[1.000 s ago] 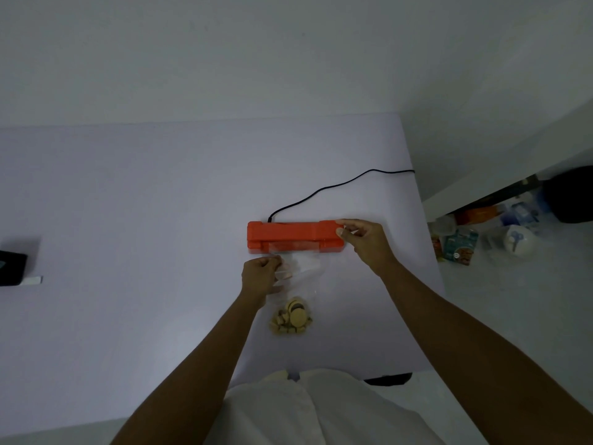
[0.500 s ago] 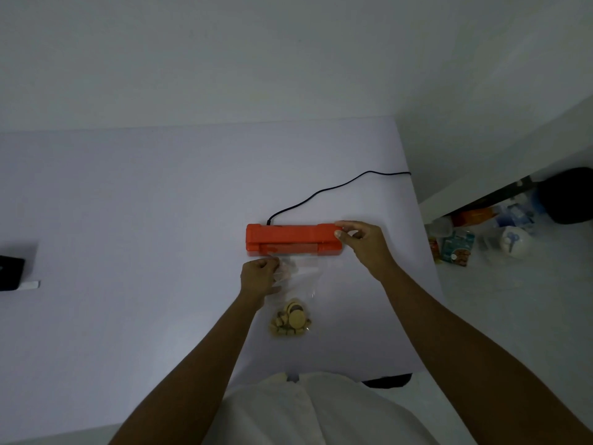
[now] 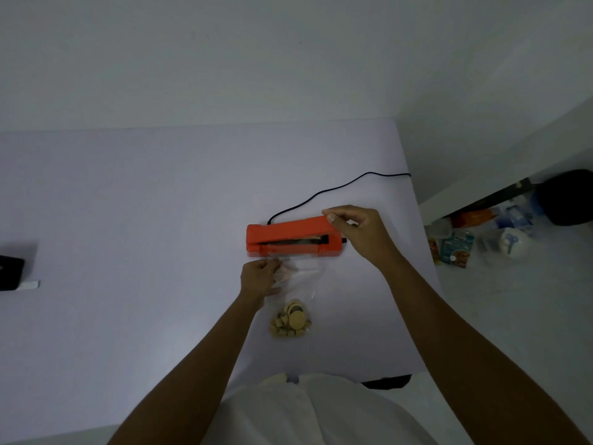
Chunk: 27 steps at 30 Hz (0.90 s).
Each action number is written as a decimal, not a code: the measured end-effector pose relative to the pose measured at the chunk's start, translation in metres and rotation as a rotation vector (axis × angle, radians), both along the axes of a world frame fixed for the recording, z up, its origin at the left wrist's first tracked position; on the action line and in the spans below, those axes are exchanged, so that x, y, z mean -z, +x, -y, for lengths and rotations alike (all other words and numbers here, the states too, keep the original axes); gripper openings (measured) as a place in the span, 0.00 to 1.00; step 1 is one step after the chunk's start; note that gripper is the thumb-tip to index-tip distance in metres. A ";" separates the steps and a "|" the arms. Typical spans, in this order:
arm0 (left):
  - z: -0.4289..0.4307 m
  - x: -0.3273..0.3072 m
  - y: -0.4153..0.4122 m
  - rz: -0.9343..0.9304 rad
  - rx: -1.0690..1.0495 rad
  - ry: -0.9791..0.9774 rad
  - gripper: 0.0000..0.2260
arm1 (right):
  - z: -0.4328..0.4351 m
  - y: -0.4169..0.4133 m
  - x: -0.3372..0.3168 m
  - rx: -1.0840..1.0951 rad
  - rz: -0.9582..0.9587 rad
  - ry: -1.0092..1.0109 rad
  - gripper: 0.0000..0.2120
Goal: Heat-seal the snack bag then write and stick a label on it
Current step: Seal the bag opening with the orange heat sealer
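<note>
table (image 3: 134, 239): pale lilac, sealer (image 3: 282, 232), snack bag (image 3: 296, 293) | wall (image 3: 224, 59): white | floor (image 3: 513, 316): packets (image 3: 455, 248)

An orange plastic heat sealer (image 3: 288, 231) lies lengthwise on the pale worktop (image 3: 128, 220). Its upper arm is hinged at the left and lifted at the right end. A black cord (image 3: 333, 188) trails from its back to the worktop's right edge. A clear plastic snack bag (image 3: 301, 277) lies flat just in front, its mouth touching the sealer's front edge, with round tan biscuits (image 3: 293, 319) bunched at its near end
</note>
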<state>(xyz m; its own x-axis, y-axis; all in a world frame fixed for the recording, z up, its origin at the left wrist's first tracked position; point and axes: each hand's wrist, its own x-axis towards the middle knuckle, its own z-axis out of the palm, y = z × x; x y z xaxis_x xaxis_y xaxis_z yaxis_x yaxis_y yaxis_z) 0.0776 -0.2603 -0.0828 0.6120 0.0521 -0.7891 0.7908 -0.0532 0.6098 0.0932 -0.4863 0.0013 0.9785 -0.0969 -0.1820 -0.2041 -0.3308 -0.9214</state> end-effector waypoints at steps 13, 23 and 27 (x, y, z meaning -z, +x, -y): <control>-0.001 -0.001 -0.001 -0.031 0.007 -0.011 0.07 | -0.058 0.034 -0.066 -0.302 0.108 0.093 0.11; -0.002 0.002 0.000 -0.048 -0.001 -0.019 0.05 | -0.104 0.046 -0.083 -0.453 0.053 0.222 0.15; -0.003 0.002 0.001 -0.052 0.019 -0.017 0.06 | -0.110 0.041 -0.082 -0.461 -0.025 0.402 0.15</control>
